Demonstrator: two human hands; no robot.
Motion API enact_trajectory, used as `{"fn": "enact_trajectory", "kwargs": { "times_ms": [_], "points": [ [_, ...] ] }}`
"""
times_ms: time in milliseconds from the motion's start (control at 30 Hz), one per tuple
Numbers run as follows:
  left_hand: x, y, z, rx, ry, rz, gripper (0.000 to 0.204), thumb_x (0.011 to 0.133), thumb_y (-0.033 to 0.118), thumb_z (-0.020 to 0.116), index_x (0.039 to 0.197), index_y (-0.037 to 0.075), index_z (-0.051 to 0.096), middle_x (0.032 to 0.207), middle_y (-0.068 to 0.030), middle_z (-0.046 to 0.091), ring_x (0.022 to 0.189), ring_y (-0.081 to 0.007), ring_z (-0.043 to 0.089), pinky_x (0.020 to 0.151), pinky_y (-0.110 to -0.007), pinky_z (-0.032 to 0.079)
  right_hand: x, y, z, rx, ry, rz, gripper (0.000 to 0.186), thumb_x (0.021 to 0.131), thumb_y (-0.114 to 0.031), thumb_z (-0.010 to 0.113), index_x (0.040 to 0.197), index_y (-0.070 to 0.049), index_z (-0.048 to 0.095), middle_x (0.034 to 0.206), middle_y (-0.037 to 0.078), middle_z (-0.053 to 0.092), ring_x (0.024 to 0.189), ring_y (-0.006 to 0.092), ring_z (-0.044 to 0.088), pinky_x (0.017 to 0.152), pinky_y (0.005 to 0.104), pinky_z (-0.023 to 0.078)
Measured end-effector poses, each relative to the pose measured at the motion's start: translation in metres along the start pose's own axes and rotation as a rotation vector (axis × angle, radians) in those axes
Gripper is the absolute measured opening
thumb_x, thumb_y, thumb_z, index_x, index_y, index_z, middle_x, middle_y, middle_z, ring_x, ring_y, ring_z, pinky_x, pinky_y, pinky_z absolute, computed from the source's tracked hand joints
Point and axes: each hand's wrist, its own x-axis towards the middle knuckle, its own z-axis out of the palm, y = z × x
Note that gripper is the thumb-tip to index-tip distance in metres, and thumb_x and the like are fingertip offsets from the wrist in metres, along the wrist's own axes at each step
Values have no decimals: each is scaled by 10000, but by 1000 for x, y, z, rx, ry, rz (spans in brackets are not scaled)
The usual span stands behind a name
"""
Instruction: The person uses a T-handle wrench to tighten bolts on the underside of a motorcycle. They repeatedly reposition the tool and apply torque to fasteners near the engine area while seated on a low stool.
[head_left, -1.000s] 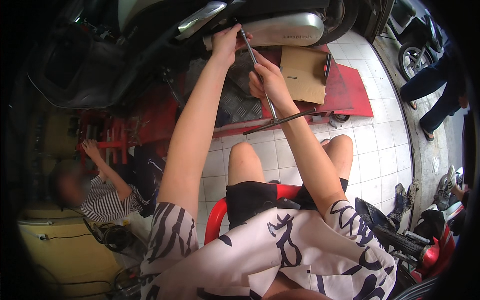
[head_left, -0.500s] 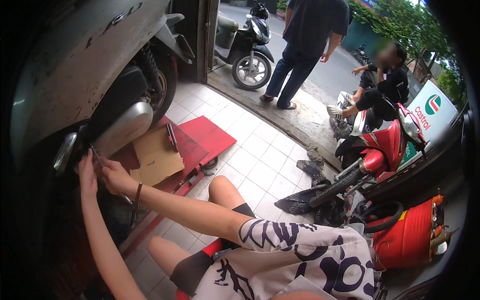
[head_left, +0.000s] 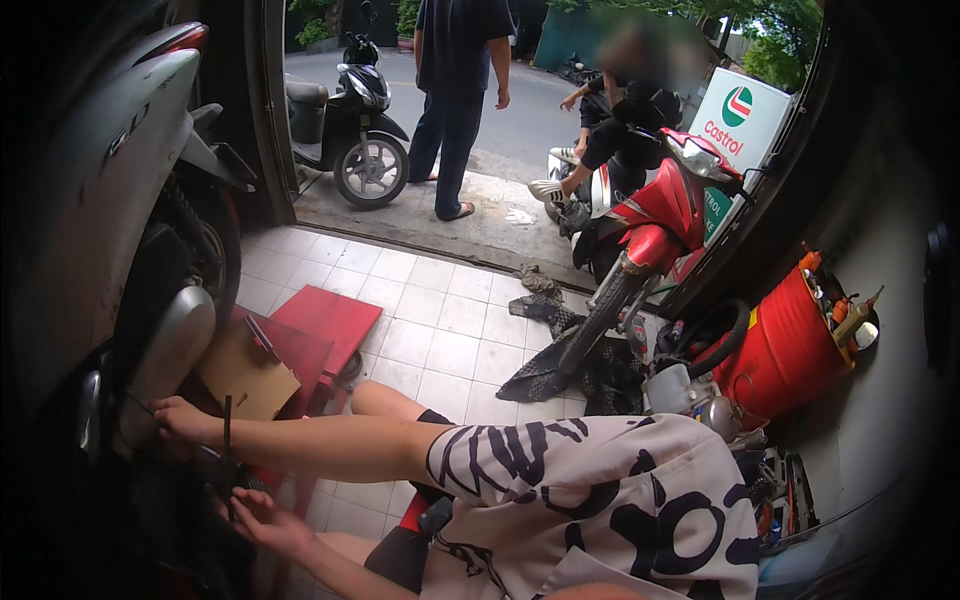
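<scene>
Both hands work low at the left, under a grey scooter [head_left: 110, 200] raised on a red metal lift platform [head_left: 330, 320]. The right hand [head_left: 185, 420] reaches forward beside the scooter's silver exhaust muffler [head_left: 175, 355], fingers curled around what looks like a thin dark metal tool [head_left: 228, 440], though the dim light makes the grip hard to confirm. The left hand [head_left: 262, 515] sits just below, half curled near the tool's lower end; whether it grips anything I cannot tell. A flat piece of brown cardboard [head_left: 245, 375] lies on the platform just beside the muffler. To do this well, I judge the tool should stay squarely seated on its fitting, one hand steadying while the other turns, and the eyes should be on the work, which now sits at the view's dark edge.
</scene>
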Motion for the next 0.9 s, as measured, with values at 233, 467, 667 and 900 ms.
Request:
{"fn": "enact_trajectory", "kwargs": {
  "times_ms": [233, 467, 667, 900],
  "points": [
    [-1, 20, 64, 198, 157, 94, 357, 998, 353, 463, 1074, 16, 550, 776, 12, 475, 638, -66, 422, 579, -191, 353, -38, -27, -34, -304, -298, 223, 346, 969, -147, 446, 1283, -21, 519, 589, -9, 456, 464, 78, 401, 401, 250, 314],
    [14, 57, 53, 465, 14, 299, 348, 1017, 331, 415, 1013, 8, 544, 586, 33, 344, 484, -59, 334, 458, -203, 278, -196, -41, -81, -605, -1209, 478, 340, 967, -152, 486, 1250, 25, 552, 588, -12, 450, 482, 66, 382, 430, 245, 313],
    [16, 47, 53, 702, -106, 369, 308, 1017, 262, 434, 1042, -6, 585, 571, 7, 425, 469, -59, 398, 446, -186, 310, -313, -78, -10, -377, -1428, 313, 316, 941, -161, 571, 1195, 23, 607, 605, 5, 512, 527, 78, 424, 487, 248, 350],
    [20, 52, 50, 945, -43, 543, 330, 1003, 236, 476, 1204, 8, 604, 540, -10, 476, 460, -63, 447, 428, -198, 349, -254, -131, -26, -977, -830, -5, 236, 924, -183, 544, 950, -3, 695, 611, 18, 577, 531, 104, 533, 485, 250, 421]
  ]
}}
